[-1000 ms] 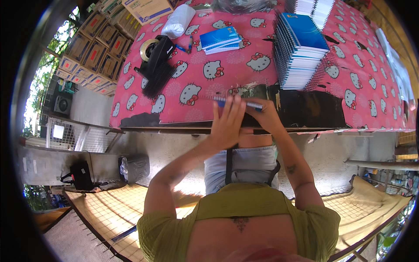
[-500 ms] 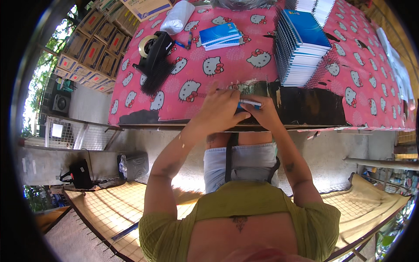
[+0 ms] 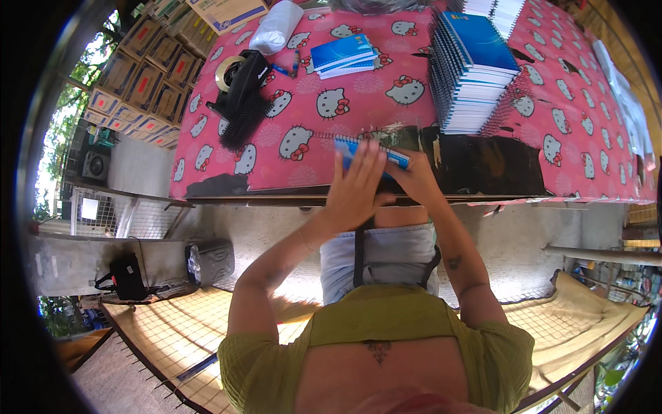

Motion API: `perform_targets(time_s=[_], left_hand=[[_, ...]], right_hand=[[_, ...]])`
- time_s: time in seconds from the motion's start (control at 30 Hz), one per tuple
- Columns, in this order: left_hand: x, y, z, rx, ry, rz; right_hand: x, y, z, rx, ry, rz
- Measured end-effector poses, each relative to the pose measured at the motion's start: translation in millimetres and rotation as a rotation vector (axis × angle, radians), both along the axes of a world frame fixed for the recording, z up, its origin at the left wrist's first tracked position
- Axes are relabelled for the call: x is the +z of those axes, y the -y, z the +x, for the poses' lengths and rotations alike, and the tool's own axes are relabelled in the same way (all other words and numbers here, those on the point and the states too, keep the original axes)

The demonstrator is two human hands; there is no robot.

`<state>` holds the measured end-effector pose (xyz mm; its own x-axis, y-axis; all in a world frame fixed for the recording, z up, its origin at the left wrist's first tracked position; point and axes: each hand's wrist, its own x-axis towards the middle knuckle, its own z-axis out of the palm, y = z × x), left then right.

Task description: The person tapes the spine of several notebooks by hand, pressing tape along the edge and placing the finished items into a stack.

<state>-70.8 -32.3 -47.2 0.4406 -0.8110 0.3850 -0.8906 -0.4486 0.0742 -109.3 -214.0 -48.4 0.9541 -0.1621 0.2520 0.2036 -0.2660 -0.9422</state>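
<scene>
A small blue spiral notebook (image 3: pixel 345 148) lies near the front edge of the table, its coil along the far side. My left hand (image 3: pixel 356 183) rests flat across its cover with the fingers stretched out. The right end of the notebook is gripped by my right hand (image 3: pixel 418 178), its thumb side at the white page edge. Both hands hide much of the cover. Beyond them to the right rises a tall stack of blue spiral notebooks (image 3: pixel 476 76). Several thin blue booklets (image 3: pixel 343 52) lie farther back, left of that stack.
A pink cartoon-cat cloth (image 3: pixel 369 103) covers the table; its dark front part (image 3: pixel 493 165) is worn. At left stand a black tape dispenser (image 3: pixel 241 79), a dark bristly bundle (image 3: pixel 245 124), pens (image 3: pixel 286 69) and a white roll (image 3: pixel 276 27). Cardboard boxes (image 3: pixel 141 76) are piled beyond.
My left hand has opened out from its curled position and now lies flat over the notebook. More of the blue cover and coil shows at left. My right hand stays at the right end.
</scene>
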Motion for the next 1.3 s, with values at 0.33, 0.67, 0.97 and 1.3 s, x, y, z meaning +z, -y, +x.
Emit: perform_targets(time_s=[0.33,0.67,0.97,1.3], left_hand=[[-30,3,-16,-0.027,0.040,-0.094],[26,19,3,0.040,0.033,-0.327],[49,28,35,-0.092,-0.065,-0.347],[54,25,36,-0.137,-0.170,-0.367]], right_hand=[[-3,-2,6,-0.014,0.035,-0.024],[5,2,2,-0.004,-0.201,-0.055],[44,42,-23,0.035,0.039,-0.090],[61,58,-12,0.211,0.017,-0.172]])
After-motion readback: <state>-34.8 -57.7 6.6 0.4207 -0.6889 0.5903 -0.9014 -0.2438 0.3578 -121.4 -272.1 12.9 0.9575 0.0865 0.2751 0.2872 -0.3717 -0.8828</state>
